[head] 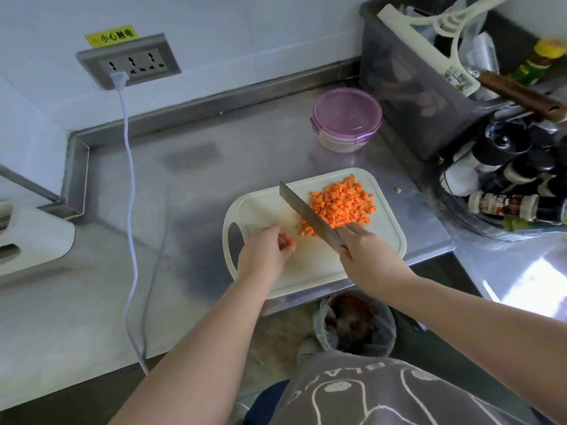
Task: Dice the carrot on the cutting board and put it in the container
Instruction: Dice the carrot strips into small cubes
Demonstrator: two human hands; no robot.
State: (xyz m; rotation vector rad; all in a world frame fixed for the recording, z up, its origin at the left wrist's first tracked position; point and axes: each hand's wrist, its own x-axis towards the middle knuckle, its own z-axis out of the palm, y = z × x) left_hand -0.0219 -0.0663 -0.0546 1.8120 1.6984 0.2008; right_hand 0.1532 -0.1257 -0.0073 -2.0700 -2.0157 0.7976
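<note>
- White tiled wall (214,41), carrying a grey socket panel (129,61) under a yellow warning label (111,36).
- Stainless steel counter (153,210), raised rim along its far edge, softly reflecting light.
- Speckled floor (276,332), below its near edge.

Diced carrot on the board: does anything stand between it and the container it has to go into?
Yes. The purple lid sits on the container, behind the cutting board, so the diced carrot cannot go in until it is taken off. Nothing else visible stands between them.
</note>
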